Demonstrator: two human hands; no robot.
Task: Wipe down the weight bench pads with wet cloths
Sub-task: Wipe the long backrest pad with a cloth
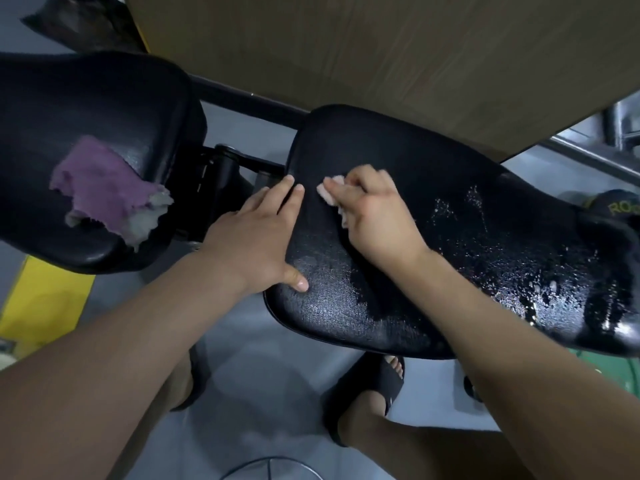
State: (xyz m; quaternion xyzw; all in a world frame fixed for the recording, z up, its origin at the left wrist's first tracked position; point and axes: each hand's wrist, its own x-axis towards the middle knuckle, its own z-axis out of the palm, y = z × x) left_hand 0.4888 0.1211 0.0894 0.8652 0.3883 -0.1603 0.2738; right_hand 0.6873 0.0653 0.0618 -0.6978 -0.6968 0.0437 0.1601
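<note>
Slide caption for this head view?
Right hand grips pale cloth on wet bench pad, left hand braces it; purple cloth on other pad.

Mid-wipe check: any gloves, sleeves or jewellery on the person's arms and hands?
No. The left hand and right hand are bare: no gloves, rings or watch visible. Both forearms are uncovered to the frame edge; no sleeve shows.

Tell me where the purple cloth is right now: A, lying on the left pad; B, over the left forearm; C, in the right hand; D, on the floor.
A: the purple cloth lies loose on the left pad, untouched, while the right hand grips a pale cloth on the right pad.
</note>
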